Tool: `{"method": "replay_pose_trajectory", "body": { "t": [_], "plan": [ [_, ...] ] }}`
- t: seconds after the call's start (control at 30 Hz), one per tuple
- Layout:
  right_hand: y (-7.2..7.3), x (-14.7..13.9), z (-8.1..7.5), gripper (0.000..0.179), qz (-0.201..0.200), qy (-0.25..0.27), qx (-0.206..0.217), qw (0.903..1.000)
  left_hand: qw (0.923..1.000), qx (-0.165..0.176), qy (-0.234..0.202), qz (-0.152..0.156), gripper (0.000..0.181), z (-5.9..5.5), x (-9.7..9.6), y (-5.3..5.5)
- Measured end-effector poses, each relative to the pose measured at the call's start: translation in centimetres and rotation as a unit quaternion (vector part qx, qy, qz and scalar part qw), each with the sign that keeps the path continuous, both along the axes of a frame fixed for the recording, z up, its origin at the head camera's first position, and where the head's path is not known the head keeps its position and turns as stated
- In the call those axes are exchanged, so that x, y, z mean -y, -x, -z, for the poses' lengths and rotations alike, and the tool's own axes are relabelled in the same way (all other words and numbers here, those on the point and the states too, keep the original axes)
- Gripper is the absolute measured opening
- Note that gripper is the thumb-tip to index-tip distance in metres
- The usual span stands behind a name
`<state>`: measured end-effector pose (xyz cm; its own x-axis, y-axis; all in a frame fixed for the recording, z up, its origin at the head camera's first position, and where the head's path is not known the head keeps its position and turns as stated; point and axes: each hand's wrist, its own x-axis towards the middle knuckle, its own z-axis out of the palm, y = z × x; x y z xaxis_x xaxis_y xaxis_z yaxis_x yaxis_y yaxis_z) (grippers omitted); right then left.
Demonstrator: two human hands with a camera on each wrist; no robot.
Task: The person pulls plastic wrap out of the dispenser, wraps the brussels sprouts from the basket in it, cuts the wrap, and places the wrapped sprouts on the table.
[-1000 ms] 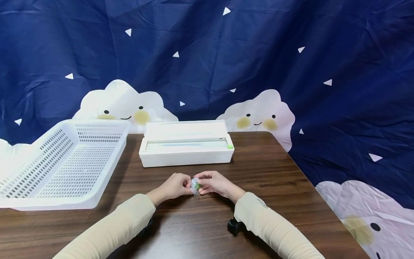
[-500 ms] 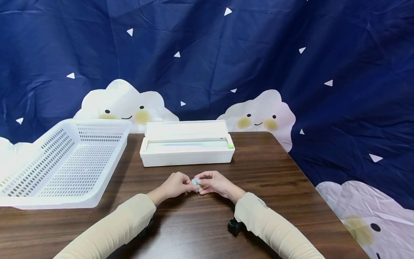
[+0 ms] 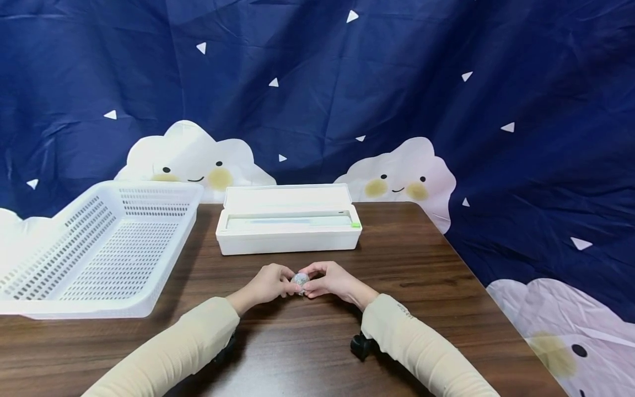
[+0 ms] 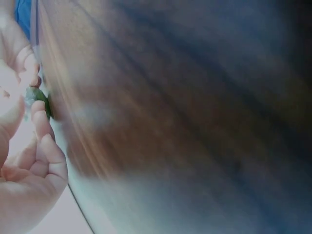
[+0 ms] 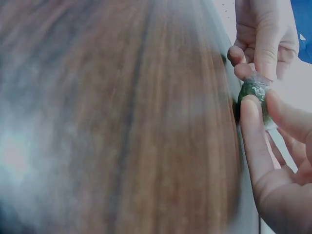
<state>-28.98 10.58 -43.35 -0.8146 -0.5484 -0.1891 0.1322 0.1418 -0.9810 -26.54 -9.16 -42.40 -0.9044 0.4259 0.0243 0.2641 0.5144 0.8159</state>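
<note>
A small, round green thing (image 3: 300,279) in shiny clear plastic wrap sits between both hands, low over the table. My left hand (image 3: 269,283) pinches its left side with thumb and fingertips. From the other side, my right hand (image 3: 333,281) grips it between thumb and fingers. In the right wrist view the wrapped green thing (image 5: 254,88) shows dark green under glossy, wrinkled film. Fingertips partly cover the wrapped green thing (image 4: 38,97) in the left wrist view.
Behind the hands stands a long white box (image 3: 290,242), its lid up, with a pale roll (image 3: 288,221) inside and a small green tab (image 3: 355,225) at its right end. A white perforated basket (image 3: 173,264) is at the left. The wooden table (image 3: 412,259) ends at the right.
The left fingers have shifted around the wrapped thing. Its green patch has given way to a whitish, silvery surface in the head view. Both forearms stay almost in place.
</note>
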Motion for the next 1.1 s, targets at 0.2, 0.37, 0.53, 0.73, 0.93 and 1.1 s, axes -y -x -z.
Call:
{"method": "replay_pose_trajectory", "body": {
  "t": [0.2,0.37,0.53,0.73,0.93,1.1],
  "plan": [
    [-0.05,0.23,-0.23,0.033,0.025,-0.008,-0.010,0.9996,0.9997,-0.018,0.012,0.010,0.012,-0.25,0.00,0.14],
    [-0.18,0.32,-0.37,0.032,0.032,-0.003,-0.001,0.9995,0.9990,-0.024,0.031,0.021,0.013,-0.39,-0.08,0.00],
    [-0.25,0.25,-0.21,0.032,0.032,0.000,0.015,0.9994,0.9944,-0.059,0.057,0.067,0.035,-0.22,0.18,-0.30],
    [-0.25,0.17,-0.17,0.031,0.034,0.002,0.008,0.9994,0.9930,-0.095,0.035,0.061,0.056,-0.15,0.22,-0.64],
    [-0.17,0.03,-0.11,0.031,0.018,-0.001,0.003,0.9998,0.9949,-0.091,0.021,0.037,0.027,0.19,0.04,-0.66],
    [-0.24,0.06,-0.21,0.031,0.002,-0.006,-0.022,0.9997,0.9960,-0.081,-0.014,0.037,0.021,0.36,-0.07,-0.43]
  ]
}}
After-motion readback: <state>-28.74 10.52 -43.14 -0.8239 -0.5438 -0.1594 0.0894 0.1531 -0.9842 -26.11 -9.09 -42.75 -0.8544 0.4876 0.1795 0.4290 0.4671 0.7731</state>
